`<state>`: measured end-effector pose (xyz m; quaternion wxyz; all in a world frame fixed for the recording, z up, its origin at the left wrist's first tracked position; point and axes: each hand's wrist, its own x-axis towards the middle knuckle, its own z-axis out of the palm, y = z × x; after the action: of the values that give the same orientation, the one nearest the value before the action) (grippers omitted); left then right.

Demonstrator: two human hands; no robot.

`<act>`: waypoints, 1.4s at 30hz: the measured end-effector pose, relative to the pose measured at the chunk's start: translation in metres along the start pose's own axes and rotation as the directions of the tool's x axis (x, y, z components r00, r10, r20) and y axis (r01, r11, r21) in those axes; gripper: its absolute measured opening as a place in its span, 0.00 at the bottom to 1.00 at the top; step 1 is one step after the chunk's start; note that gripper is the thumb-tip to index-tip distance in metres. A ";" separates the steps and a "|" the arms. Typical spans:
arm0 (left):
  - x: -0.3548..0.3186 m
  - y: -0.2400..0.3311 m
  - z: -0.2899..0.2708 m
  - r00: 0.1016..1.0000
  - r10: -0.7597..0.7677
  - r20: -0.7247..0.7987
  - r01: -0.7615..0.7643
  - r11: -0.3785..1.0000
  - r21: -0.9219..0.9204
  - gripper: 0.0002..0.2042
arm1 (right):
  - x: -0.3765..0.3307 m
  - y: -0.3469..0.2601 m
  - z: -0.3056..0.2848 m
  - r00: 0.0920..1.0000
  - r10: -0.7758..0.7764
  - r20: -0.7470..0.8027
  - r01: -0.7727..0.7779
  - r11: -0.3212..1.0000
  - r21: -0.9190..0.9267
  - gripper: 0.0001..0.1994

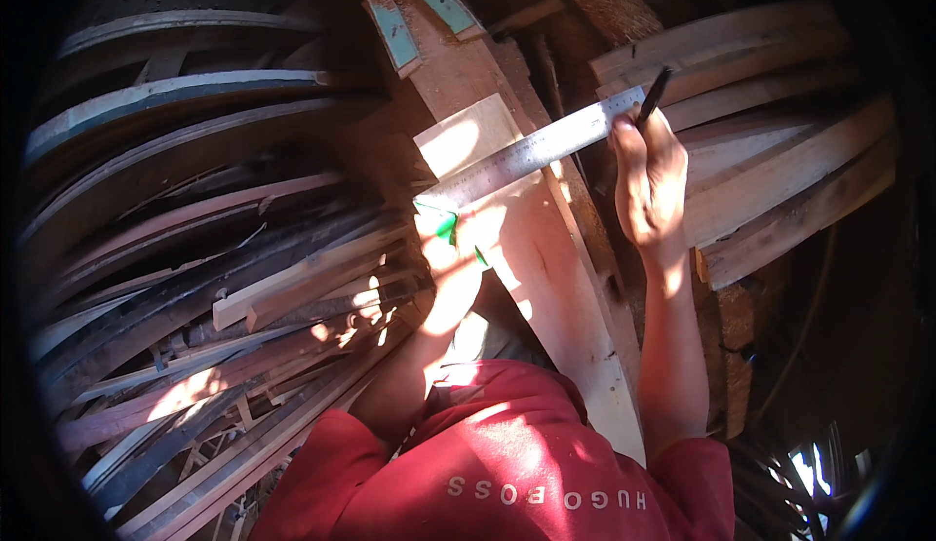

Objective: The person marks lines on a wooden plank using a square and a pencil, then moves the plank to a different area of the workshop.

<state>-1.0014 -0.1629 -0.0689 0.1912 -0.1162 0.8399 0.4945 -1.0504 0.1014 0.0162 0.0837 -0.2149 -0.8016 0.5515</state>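
Observation:
A steel try square with a ruled blade (531, 151) slants across a light piece of wood (468, 136) and the long plank under it. My left hand (450, 253) is closed around its green stock (441, 223), at the blade's left end. Over at the other end, my right hand (651, 180) pinches a black pen (655, 95), which points up and away. The thumb of that hand is at the blade's tip, beyond the plank's right edge. Strong sunlight washes out parts of the left fingers.
The plank (556, 278) runs from my body to the far end, where two pale green strips (444, 0) lie on it. Long boards (175, 93) are stacked on the left. More timber (790, 180) is piled on the right.

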 end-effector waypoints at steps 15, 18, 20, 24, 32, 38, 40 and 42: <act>-0.090 -0.023 0.021 0.978 -0.206 0.013 0.200 0.933 -0.299 0.12 | -0.151 0.061 0.010 0.865 0.501 0.028 -0.501 0.865 -0.003 0.09; -0.090 -0.039 0.024 0.971 -0.240 -0.012 0.214 0.889 -0.405 0.13 | -0.150 0.067 0.014 0.884 0.466 0.033 -0.466 0.885 0.001 0.09; -0.088 -0.046 0.026 0.964 -0.264 -0.031 0.216 0.844 -0.490 0.13 | -0.152 0.071 0.017 0.921 0.390 -0.001 -0.390 0.920 0.037 0.09; -0.094 -0.020 0.031 0.999 -0.040 -0.011 0.037 0.979 -0.199 0.13 | -0.152 0.066 0.009 0.874 0.486 0.017 -0.485 0.868 0.107 0.09; -0.101 -0.010 0.030 0.970 -0.233 0.070 0.243 0.930 -0.274 0.12 | -0.153 0.071 0.016 0.893 0.449 -0.011 -0.443 0.885 0.141 0.09; -0.101 -0.062 0.026 1.000 -0.007 0.003 0.008 0.960 -0.280 0.18 | -0.151 0.077 0.029 0.908 0.405 -0.105 -0.387 0.909 0.156 0.11; -0.098 -0.101 0.012 0.998 -0.044 0.050 0.057 0.953 -0.298 0.17 | -0.150 0.076 0.032 0.905 0.410 -0.116 -0.396 0.909 0.131 0.12; -0.097 -0.101 0.011 0.991 -0.082 0.101 0.110 0.943 -0.313 0.17 | -0.150 0.078 0.033 0.922 0.356 -0.152 -0.342 0.933 0.115 0.13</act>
<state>-0.8735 -0.2014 -0.1108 0.2301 -0.1646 0.7333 0.6182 -0.9092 0.0313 -0.0527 0.0614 -0.3968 -0.7159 0.5711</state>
